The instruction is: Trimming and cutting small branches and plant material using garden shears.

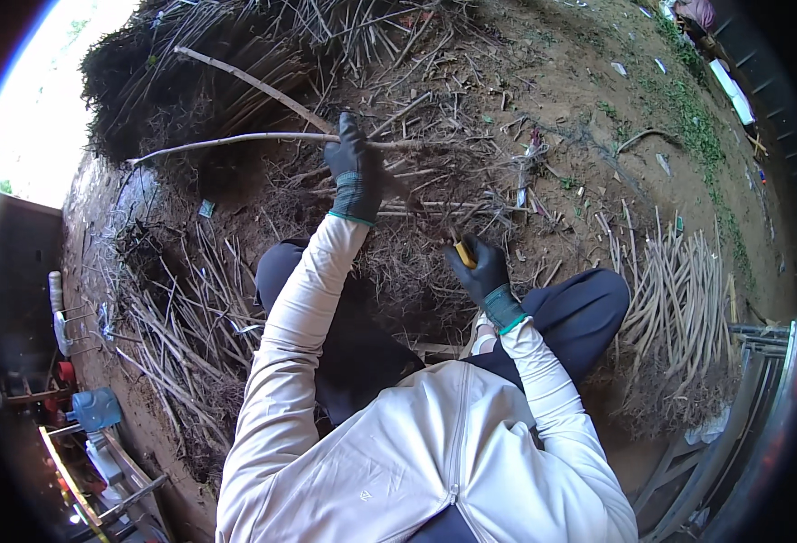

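From the middle of the view, a pile of sticks [181,335] lies between eight and nine o'clock, and a forked branch [272,136] stretches toward ten from the gloved left hand [353,167], whose fingers clamp it at eleven. Near centre, toward three, a yellow handle [465,254] sits within the curled fingers of the gloved right hand [489,276]; farther out lies a paler stick bundle [683,294].

Over the upper-right soil [566,86], passage is open. The held stems [276,94] block the upper left, a stick bundle [679,294] the right
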Demonstrator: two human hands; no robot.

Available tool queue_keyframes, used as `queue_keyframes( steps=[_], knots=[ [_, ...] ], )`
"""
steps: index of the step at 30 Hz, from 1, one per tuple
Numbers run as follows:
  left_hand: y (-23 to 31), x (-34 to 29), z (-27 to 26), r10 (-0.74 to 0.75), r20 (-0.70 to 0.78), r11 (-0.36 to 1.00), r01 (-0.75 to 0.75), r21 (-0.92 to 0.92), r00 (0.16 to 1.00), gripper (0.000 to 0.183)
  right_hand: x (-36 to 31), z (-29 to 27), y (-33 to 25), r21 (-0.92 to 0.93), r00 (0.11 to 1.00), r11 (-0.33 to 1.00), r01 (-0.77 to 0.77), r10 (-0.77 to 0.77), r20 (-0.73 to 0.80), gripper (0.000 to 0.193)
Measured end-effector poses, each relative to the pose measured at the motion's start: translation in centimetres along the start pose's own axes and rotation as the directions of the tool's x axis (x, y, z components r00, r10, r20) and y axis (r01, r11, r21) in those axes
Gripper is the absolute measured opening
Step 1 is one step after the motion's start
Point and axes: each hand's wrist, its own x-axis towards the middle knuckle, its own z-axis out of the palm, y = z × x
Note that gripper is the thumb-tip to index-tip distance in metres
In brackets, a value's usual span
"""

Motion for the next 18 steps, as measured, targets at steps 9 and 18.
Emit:
queue_keyframes(
  steps=[9,18],
  knots=[
    [0.5,-1.4,1.3,0.125,0.027,0.987,-0.121,-0.102,0.992,0.024,-0.4,1.1,3.2,-0.340,0.995,0.940,0.032,-0.062,-0.080,0.037],
    [2.7,-2.2,1.6,0.261,0.096,0.961,-0.250,-0.118,0.960,0.025,0.1,3.8,7.3,0.603,0.927,0.768,-0.216,-0.032,0.374,0.073]
  ],
)
